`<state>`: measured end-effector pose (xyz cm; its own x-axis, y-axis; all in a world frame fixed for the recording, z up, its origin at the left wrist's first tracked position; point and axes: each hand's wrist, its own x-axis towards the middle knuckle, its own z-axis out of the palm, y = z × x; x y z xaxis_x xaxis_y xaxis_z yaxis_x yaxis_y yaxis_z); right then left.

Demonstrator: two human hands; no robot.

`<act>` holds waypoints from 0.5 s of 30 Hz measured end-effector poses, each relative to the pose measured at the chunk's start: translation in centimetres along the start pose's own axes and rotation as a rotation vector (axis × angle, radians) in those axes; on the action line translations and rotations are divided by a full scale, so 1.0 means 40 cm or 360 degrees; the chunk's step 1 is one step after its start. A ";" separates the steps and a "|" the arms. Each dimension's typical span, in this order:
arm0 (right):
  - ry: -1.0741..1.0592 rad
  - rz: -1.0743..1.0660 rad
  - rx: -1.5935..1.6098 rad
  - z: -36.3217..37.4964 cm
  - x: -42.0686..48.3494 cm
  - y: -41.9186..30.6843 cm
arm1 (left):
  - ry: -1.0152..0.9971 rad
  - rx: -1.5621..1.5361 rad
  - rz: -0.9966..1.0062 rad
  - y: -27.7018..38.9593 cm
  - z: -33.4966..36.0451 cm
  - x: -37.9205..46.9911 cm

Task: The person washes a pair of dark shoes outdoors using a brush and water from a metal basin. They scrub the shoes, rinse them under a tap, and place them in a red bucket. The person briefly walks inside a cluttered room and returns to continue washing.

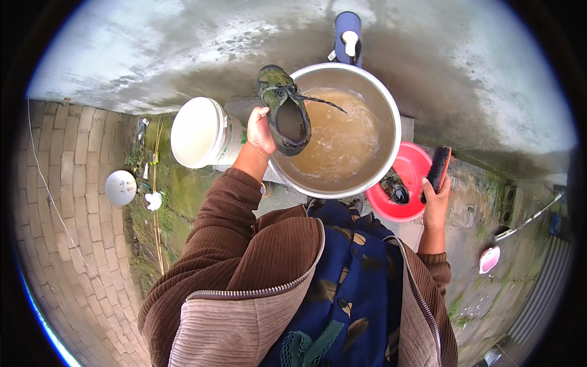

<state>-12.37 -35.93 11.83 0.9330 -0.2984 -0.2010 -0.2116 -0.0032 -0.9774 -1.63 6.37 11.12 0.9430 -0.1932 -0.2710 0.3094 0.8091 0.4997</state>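
Note:
My left hand (260, 133) grips a camouflage lace-up shoe (279, 98) by its side, over the left rim of a large metal basin (393, 114). Cloudy brown water (339, 142) stands in the basin, and a loose lace hangs out above it. On the right, my right hand (435, 202) holds a scrubbing brush (438, 169) with dark bristles and an orange-red back, near the rim of a red plastic basin (399, 213). Inside that basin lies another dark shoe (395, 187).
A white plastic bucket (195, 133) with a pale top stands left of the metal basin. Behind the basin, a blue object (347, 27) with a white part is by the concrete wall (183, 55). Farther out are a round white object (121, 187) and a pink container (490, 259).

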 end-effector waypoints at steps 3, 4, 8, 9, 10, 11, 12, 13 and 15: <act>-0.0025 -0.0259 -0.0102 0.051 0.028 -0.041 | 0.0046 0.0009 0.0066 0.022 -0.028 -0.031; -0.0113 -0.0207 -0.0062 0.061 0.037 -0.056 | 0.0183 0.0103 0.0176 0.033 -0.034 -0.047; 0.0003 -0.0230 0.0056 0.097 0.064 -0.074 | 0.0464 0.0258 0.0430 0.138 -0.074 -0.139; 0.0061 -0.0211 0.0074 0.101 0.063 -0.081 | 0.0471 0.0267 0.0487 0.174 -0.119 -0.161; 0.0068 -0.0159 0.0123 0.097 0.065 -0.071 | 0.0507 0.0318 0.0516 0.206 -0.166 -0.188; 0.0077 -0.0106 0.0171 0.084 0.066 -0.057 | 0.0541 0.0370 0.0543 0.230 -0.209 -0.218; 0.0098 -0.0112 0.0184 0.068 0.068 -0.033 | 0.0642 0.0413 0.0519 0.243 -0.234 -0.251; 0.0104 -0.0054 0.0185 0.071 0.056 -0.034 | 0.0737 0.0558 0.0506 0.243 -0.266 -0.289; 0.0144 0.0029 0.0221 0.064 0.047 -0.002 | 0.0782 0.0596 0.0442 0.215 -0.363 -0.352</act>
<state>-9.84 -34.06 11.35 0.8981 -0.3821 -0.2179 -0.1799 0.1329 -0.9747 -14.03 24.09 7.29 0.8557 0.3407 -0.3895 0.1686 0.5281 0.8323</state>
